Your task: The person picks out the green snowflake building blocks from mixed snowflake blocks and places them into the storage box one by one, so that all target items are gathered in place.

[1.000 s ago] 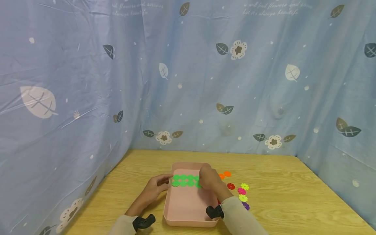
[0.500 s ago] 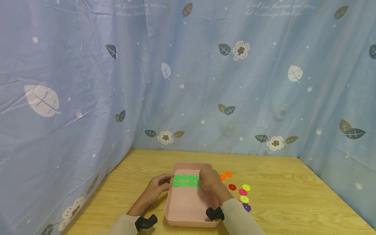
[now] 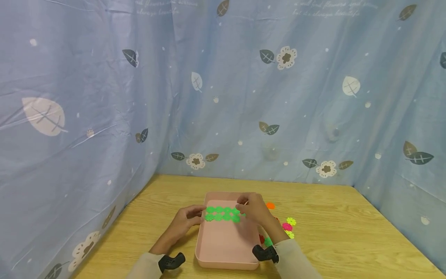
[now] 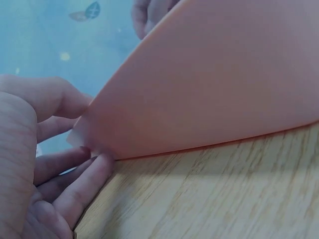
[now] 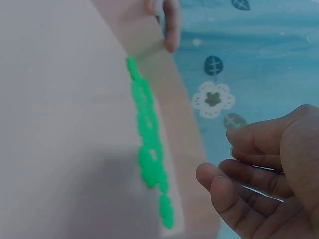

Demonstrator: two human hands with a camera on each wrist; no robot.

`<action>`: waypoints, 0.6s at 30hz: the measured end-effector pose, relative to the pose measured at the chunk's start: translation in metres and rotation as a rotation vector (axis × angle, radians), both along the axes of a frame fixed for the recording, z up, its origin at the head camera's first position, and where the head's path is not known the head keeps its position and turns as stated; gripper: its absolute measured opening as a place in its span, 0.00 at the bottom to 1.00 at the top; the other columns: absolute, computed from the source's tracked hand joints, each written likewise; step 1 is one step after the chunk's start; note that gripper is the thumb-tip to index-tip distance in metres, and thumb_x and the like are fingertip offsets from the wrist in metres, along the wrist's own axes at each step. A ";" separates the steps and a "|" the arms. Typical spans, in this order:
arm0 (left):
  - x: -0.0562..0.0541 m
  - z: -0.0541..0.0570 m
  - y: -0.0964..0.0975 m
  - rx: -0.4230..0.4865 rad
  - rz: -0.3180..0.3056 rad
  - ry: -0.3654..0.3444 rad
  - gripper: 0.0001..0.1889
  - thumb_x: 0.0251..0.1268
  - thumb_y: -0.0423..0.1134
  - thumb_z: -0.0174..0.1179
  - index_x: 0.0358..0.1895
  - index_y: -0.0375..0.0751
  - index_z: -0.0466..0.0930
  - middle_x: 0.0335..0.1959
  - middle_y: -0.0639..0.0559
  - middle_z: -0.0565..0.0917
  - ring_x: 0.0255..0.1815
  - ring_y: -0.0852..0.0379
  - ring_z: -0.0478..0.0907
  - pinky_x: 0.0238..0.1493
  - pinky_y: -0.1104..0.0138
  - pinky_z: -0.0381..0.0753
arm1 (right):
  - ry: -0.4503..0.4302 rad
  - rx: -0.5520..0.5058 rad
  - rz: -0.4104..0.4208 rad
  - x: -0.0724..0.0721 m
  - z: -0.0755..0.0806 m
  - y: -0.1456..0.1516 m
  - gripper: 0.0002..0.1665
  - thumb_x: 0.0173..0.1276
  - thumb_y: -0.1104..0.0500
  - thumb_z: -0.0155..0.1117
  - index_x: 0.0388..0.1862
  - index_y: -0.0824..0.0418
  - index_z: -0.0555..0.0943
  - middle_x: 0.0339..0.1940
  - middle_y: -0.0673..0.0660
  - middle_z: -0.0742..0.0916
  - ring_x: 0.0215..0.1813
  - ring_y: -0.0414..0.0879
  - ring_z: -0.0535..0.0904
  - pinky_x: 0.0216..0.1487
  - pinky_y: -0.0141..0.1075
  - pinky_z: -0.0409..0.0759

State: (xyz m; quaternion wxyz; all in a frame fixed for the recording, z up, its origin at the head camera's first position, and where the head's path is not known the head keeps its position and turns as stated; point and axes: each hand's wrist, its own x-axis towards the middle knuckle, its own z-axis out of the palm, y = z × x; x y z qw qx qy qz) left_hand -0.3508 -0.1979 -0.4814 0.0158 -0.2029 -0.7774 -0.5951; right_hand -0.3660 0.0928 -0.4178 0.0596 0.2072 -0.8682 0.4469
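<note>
A pink rectangular tray [image 3: 226,265] lies on the table, with green flower-shaped plastic discs [image 3: 218,209] joined in two rows across its far half. My left hand [image 3: 182,224] holds the tray's left rim; in the left wrist view its lower fingertips [image 4: 104,162] touch the outer wall, and one finger reaches over the rim. Over the tray's right side is my right hand [image 3: 256,209], at the right end of the discs and partly covering them. Its fingers are loosely bent and apart with nothing between them in the right wrist view, above a green disc [image 5: 167,211] at the strip's end.
Right of the tray on the wooden table [image 3: 331,232] lie loose discs: an orange one [image 3: 270,205], a yellow one [image 3: 291,221], a pink one [image 3: 287,226] and a green one [image 3: 268,242]. My right forearm hides some. A blue patterned curtain [image 3: 223,116] surrounds the table.
My right hand, earlier curled down at the right end of the green discs, has loosened its fingers and shifted slightly right and up. The left hand stays at the rim.
</note>
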 end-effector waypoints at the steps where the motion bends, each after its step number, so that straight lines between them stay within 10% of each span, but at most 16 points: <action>1: 0.000 0.000 0.000 -0.002 0.000 0.002 0.24 0.70 0.34 0.62 0.67 0.33 0.76 0.66 0.36 0.77 0.64 0.39 0.75 0.58 0.64 0.79 | -0.001 -0.017 0.004 0.001 0.003 0.002 0.07 0.68 0.66 0.67 0.43 0.69 0.83 0.34 0.56 0.85 0.34 0.59 0.86 0.28 0.39 0.83; 18: -0.001 0.000 0.001 0.035 -0.022 -0.037 0.24 0.70 0.33 0.60 0.68 0.31 0.74 0.66 0.34 0.75 0.64 0.39 0.73 0.54 0.69 0.78 | 0.001 -0.139 -0.135 0.017 0.014 0.042 0.07 0.69 0.63 0.68 0.42 0.64 0.86 0.33 0.57 0.88 0.34 0.53 0.85 0.26 0.39 0.81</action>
